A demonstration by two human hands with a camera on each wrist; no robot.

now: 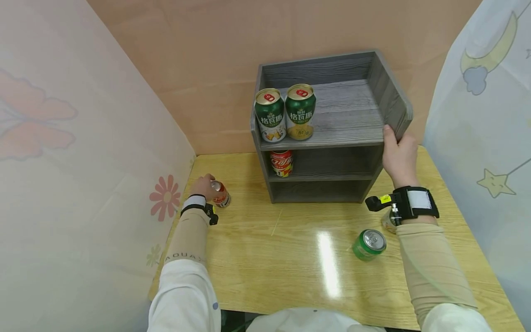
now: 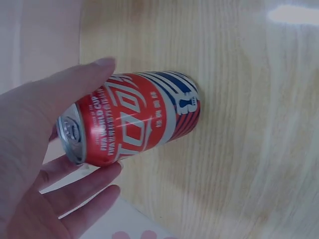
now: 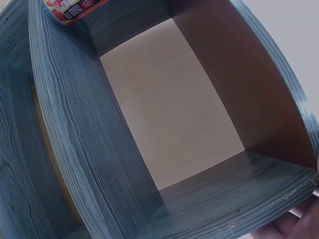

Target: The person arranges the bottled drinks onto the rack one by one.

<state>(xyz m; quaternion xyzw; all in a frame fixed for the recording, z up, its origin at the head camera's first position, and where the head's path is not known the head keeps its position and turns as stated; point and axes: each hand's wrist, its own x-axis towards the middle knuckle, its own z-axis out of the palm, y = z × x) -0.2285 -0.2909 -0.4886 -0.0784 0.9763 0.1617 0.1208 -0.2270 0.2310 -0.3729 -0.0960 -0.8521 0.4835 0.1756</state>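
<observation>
My left hand (image 1: 203, 186) grips a red soda can (image 1: 221, 196) that stands on the table at the left. In the left wrist view its thumb lies along one side of the can (image 2: 134, 117), and its fingers are at the other side near the silver top. My right hand (image 1: 400, 154) grips the right side of a grey wooden shelf (image 1: 323, 145), thumb at the front edge. Two green-and-white cans (image 1: 270, 117) stand side by side on the shelf's top level at the left. Another red can (image 1: 282, 163) stands on the middle level.
A green can (image 1: 368, 244) with a silver top stands at the table's right. Behind it a pale can (image 1: 388, 221) is partly hidden by my right wrist. Patterned cloth walls (image 1: 477, 138) flank the wooden table (image 1: 282, 267), and a tan cloth hangs behind the shelf.
</observation>
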